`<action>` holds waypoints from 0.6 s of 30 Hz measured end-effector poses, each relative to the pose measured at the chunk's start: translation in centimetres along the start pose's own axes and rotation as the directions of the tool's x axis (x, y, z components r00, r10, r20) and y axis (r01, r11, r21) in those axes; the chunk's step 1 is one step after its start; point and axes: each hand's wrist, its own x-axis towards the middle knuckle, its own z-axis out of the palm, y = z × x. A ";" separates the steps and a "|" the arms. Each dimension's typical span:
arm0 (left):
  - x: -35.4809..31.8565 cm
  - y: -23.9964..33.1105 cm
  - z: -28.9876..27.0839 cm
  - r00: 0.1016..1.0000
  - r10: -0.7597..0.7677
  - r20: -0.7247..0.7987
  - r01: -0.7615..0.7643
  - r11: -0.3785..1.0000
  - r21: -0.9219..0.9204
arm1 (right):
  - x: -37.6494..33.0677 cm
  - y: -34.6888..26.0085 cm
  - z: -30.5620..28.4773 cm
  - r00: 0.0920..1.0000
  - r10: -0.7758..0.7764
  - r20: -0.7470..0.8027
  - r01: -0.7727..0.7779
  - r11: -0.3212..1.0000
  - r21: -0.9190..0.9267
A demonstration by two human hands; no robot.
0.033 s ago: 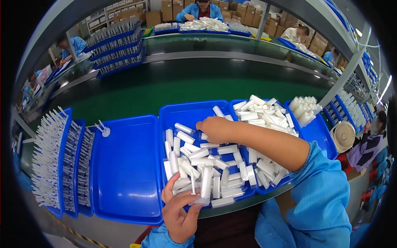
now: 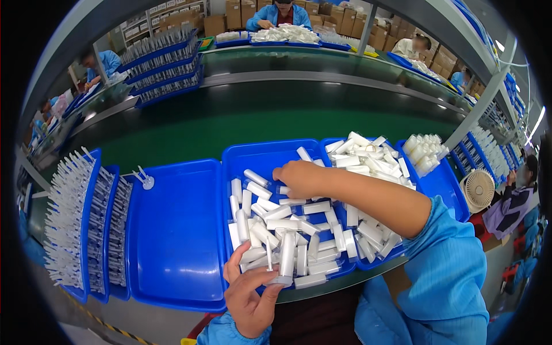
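Observation:
My left hand (image 2: 251, 296) is closed at the near edge of the middle blue tray (image 2: 270, 150), its thumb and fingers pinching the clear base of a small plastic piece. From that base stand a white cylinder (image 2: 286, 256) and a thin white rod (image 2: 269, 254), both upright. My right hand (image 2: 303, 178) reaches over the far part of the same tray with its fingers curled down. What its fingertips hold, if anything, is hidden. Several loose white cylinders with clear ends (image 2: 279, 213) lie in a jumble below it.
Left of the middle tray stands another blue tray (image 2: 172, 241), with a clear pronged piece (image 2: 146, 180) at its far left corner. Stacked trays of upright white rods (image 2: 72, 224) rise further left. Right are a heaped tray of cylinders (image 2: 368, 158) and a fan (image 2: 477, 188). A green conveyor belt (image 2: 276, 115) runs behind.

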 end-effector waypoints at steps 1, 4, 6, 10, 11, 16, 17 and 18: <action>0.0 0.0 0.1 1.000 0.019 -0.015 -0.019 1.000 0.003 | -0.4 -0.1 -0.1 0.997 -0.014 -0.078 0.017 0.999 0.042; 0.3 -0.1 0.1 0.995 0.092 0.027 -0.093 0.994 0.052 | -2.1 -0.5 -0.5 0.976 0.039 -0.215 0.045 0.928 0.371; 0.4 -0.3 0.0 0.992 0.115 0.056 -0.120 0.989 0.087 | -3.3 -2.0 -0.9 0.983 0.143 -0.118 0.004 0.619 0.786; 0.9 -0.4 0.4 0.982 0.144 0.120 -0.156 0.983 0.095 | -6.8 -4.5 -1.4 0.998 0.012 0.067 -0.065 -0.098 0.993; 0.9 -0.6 0.5 0.979 0.149 0.136 -0.163 0.982 0.100 | -7.3 -4.8 -1.5 0.996 -0.006 0.091 -0.091 -0.175 0.980; 1.1 -0.3 0.8 0.973 0.163 0.166 -0.179 0.980 0.084 | -8.7 -5.0 -1.7 0.994 -0.018 0.105 -0.105 -0.289 0.951; 1.1 -0.3 0.8 0.971 0.166 0.169 -0.182 0.980 0.082 | -8.9 -4.7 -1.6 0.996 -0.021 0.092 -0.094 -0.243 0.965; 1.1 -0.4 0.8 0.973 0.161 0.168 -0.175 0.982 0.071 | -9.1 -4.5 -1.4 0.997 -0.026 0.079 -0.082 -0.197 0.977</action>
